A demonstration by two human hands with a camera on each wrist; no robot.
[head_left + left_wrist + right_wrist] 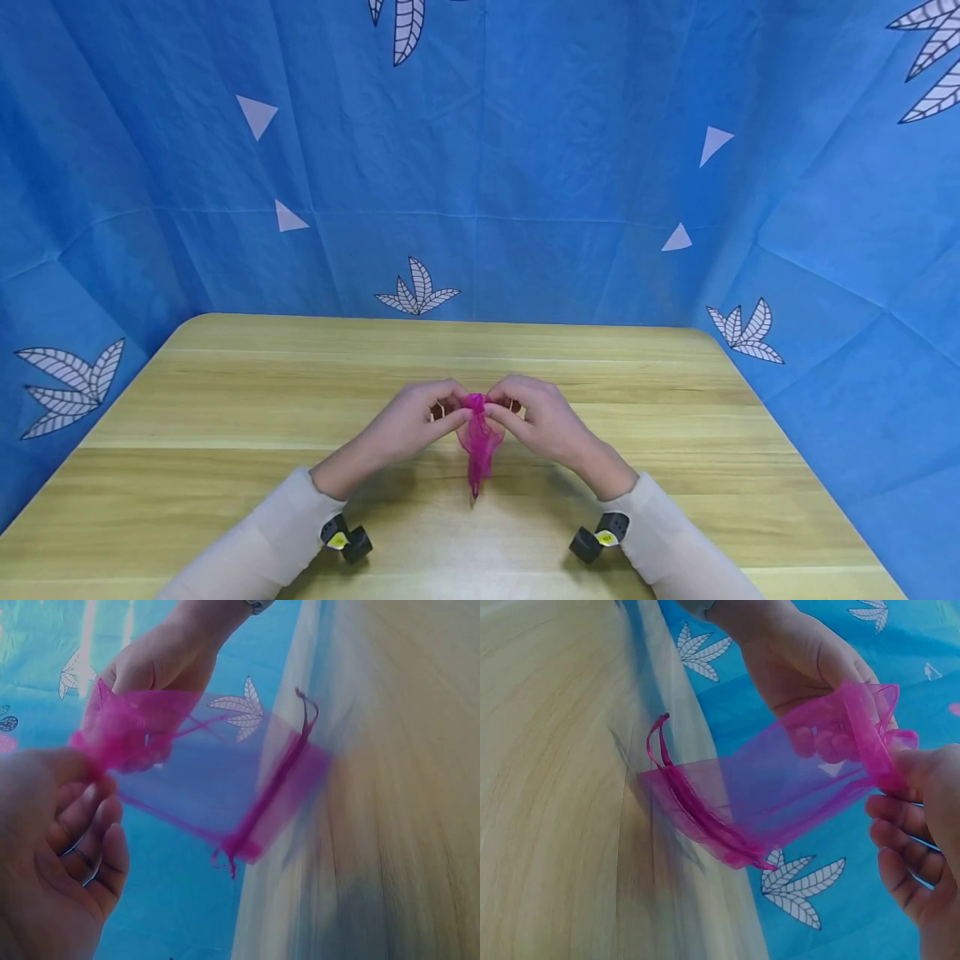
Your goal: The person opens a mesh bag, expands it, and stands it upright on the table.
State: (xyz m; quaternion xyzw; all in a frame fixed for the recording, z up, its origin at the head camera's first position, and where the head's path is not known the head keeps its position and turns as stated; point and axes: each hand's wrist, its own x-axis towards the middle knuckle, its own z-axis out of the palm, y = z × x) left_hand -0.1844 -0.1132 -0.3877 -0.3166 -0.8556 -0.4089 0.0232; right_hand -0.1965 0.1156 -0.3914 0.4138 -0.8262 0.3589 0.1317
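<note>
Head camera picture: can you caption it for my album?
Left hand and right hand pinch a sheer magenta drawstring pouch over a wooden table, before a blue leaf-print cloth.

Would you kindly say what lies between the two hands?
The head view shows a sheer pink drawstring bag, pinched between the left hand and right hand.

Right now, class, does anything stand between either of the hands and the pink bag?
Nothing visible does. The left hand and the right hand already pinch the bag at its bunched end, and no other object shows between them and it.
</note>
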